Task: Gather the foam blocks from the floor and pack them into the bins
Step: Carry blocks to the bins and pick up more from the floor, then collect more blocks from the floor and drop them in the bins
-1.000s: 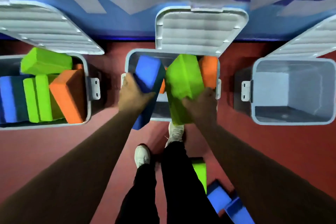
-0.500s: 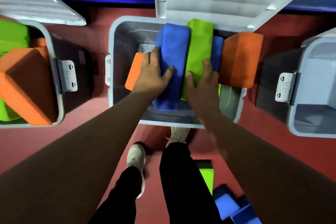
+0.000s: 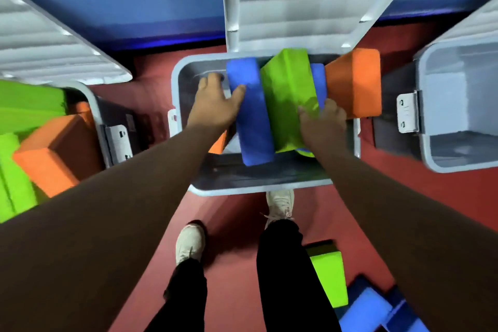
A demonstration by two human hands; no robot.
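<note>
The grey middle bin stands open in front of me, and blocks stick up out of it. A blue foam block stands on edge beside a green foam block. My left hand grips the blue block's left edge, thumb on its top face and fingers down its left side. My right hand curls round the green block's near right corner. A second blue block and an orange block lie to the right, the orange one over the rim. Another orange block shows under my left wrist.
The left bin holds green and orange blocks. Nothing is visible inside the right bin. All three ribbed lids lean back against the blue wall. On the red floor behind my feet lie a green block and blue blocks.
My left hand slid from the top of the blue block to its left edge. My right hand shifted right onto the green block's corner, and the green block tilted up.
</note>
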